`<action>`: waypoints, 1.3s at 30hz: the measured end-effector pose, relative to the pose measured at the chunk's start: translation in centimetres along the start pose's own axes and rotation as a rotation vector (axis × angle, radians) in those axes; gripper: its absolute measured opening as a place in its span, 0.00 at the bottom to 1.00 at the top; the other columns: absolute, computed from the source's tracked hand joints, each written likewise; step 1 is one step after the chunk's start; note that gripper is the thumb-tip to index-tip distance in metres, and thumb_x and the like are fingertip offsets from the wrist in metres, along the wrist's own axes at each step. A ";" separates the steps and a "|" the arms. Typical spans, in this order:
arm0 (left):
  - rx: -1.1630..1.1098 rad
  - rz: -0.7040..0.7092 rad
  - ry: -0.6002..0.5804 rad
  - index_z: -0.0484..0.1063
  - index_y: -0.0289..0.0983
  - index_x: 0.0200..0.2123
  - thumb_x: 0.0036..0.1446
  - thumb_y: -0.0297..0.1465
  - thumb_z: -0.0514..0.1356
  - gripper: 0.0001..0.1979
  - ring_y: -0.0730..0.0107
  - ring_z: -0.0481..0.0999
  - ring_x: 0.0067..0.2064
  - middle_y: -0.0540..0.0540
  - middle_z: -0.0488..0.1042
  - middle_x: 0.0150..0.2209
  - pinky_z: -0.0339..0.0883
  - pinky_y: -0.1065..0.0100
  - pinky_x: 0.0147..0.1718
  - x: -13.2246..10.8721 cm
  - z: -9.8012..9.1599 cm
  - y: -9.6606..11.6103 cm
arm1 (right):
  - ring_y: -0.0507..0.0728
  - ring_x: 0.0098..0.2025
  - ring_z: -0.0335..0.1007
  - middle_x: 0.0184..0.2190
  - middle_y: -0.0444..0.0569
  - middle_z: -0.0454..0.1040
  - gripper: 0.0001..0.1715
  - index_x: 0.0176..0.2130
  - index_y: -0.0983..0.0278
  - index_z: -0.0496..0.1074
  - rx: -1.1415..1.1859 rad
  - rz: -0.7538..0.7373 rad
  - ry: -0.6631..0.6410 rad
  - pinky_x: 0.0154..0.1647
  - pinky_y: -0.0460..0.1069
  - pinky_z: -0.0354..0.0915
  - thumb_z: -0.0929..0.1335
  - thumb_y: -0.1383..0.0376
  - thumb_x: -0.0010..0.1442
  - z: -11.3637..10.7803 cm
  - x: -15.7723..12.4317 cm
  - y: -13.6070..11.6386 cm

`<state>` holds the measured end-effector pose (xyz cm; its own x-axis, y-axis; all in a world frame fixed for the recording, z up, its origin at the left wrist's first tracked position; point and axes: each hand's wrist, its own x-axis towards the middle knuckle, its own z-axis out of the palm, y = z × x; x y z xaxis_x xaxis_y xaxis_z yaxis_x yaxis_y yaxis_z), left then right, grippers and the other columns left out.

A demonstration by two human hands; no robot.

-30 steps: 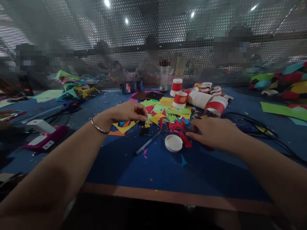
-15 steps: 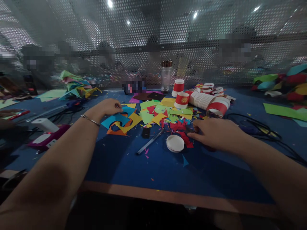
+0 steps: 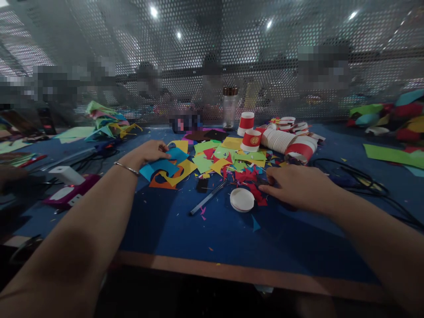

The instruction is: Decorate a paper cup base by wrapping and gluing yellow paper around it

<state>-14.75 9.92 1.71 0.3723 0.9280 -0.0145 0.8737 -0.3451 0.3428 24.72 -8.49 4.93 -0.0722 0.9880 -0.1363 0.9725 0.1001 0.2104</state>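
My left hand (image 3: 154,151) is at the left edge of the paper pile, its fingers closed on a piece of blue paper (image 3: 179,154) with curved cut-outs. Beneath lie a yellow cut-out sheet (image 3: 185,168) and an orange one (image 3: 159,183). On the right, my right hand (image 3: 294,183) is curled around dark scissors (image 3: 262,181), mostly hidden by the palm. Their tip lies beside red paper scraps (image 3: 258,194). Between my hands are a clear-barrelled pen (image 3: 207,199) and a round white paper piece with a raised rim (image 3: 242,200).
Red-and-white paper cups (image 3: 251,140) and a stacked row (image 3: 276,139) stand behind, near a glass bottle (image 3: 229,108). A purple power strip (image 3: 71,191) with a white plug sits left. Black cables (image 3: 351,176) run right. A perforated metal screen (image 3: 185,53) rises behind the table.
The view has shifted very slightly. My left hand stays at the blue paper, with its fingers moved a little. My right hand has hardly moved.
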 end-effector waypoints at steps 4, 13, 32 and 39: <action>-0.007 -0.169 -0.038 0.73 0.34 0.55 0.67 0.39 0.63 0.19 0.59 0.79 0.49 0.42 0.78 0.51 0.77 0.55 0.48 -0.2 -0.1 0.6 | 0.72 0.45 0.80 0.41 0.61 0.82 0.24 0.44 0.63 0.76 -0.022 0.003 0.000 0.33 0.54 0.62 0.60 0.49 0.70 0.2 0.2 0.1; 0.035 -0.216 0.173 0.81 0.38 0.38 0.59 0.32 0.64 0.06 0.64 0.78 0.42 0.53 0.82 0.34 0.69 0.69 0.44 -0.6 -0.3 2.6 | 0.71 0.44 0.79 0.40 0.60 0.82 0.23 0.43 0.62 0.76 -0.007 0.012 -0.006 0.33 0.54 0.62 0.61 0.49 0.70 0.2 0.3 0.2; 0.030 0.029 0.275 0.77 0.37 0.41 0.60 0.35 0.62 0.10 0.64 0.75 0.41 0.45 0.81 0.43 0.67 0.66 0.42 -1.7 2.0 10.7 | 0.70 0.45 0.80 0.40 0.60 0.82 0.22 0.45 0.62 0.77 -0.020 0.010 -0.022 0.35 0.54 0.63 0.62 0.50 0.70 -0.1 0.1 0.1; -0.145 0.482 -0.017 0.76 0.39 0.47 0.55 0.54 0.68 0.27 0.57 0.76 0.48 0.43 0.78 0.47 0.69 0.60 0.47 -6.1 6.0 19.3 | 0.70 0.45 0.81 0.42 0.61 0.83 0.22 0.45 0.63 0.76 -0.048 0.002 -0.016 0.34 0.53 0.62 0.61 0.51 0.71 -0.2 -0.1 0.0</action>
<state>1.69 -3.24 2.79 0.7287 0.6653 0.1625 0.5492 -0.7094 0.4418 24.67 -8.59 5.18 -0.0665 0.9862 -0.1518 0.9609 0.1043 0.2567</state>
